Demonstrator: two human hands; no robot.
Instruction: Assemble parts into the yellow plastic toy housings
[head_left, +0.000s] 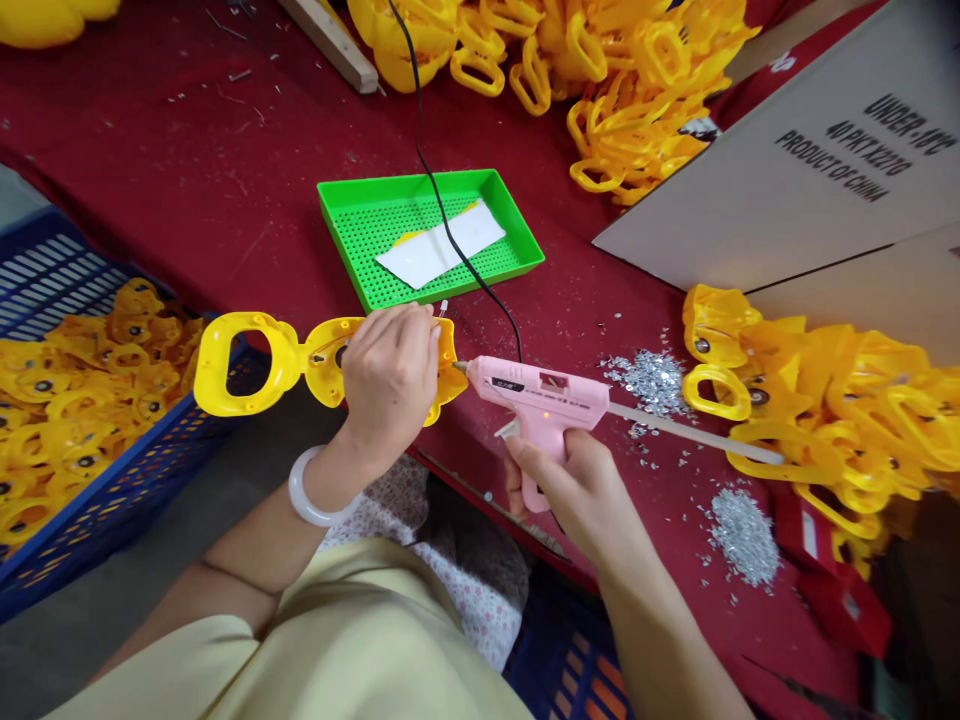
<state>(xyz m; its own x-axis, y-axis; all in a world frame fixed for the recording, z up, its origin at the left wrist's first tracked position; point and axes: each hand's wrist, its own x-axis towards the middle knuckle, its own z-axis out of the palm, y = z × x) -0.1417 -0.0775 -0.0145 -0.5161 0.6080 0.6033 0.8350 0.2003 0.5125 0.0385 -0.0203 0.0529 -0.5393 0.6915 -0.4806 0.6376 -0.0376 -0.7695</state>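
Pink glue gun [540, 385], quantity one: grasped by its handle [546, 437] in the right grip [592, 495]. Left grip [394, 365] is closed around one yellow plastic piece [289, 367], whose right end lies beside the nozzle [460, 367]. Beyond the left grip: one green tray [360, 230]; rightward of the right grip: two metal heaps [744, 535].

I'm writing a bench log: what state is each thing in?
Left hand: closed on yellow piece.
Right hand: gripping glue gun.
Yellow piece: held, partly hidden by hand.
Glue gun: loaded, glue stick protruding behind.
Green tray: upright, white strip inside.
Cord: crossing over tray.
Blue basket: heaped with yellow parts.
Metal bits: loose, in two heaps.
Box: open or shut, unclear.
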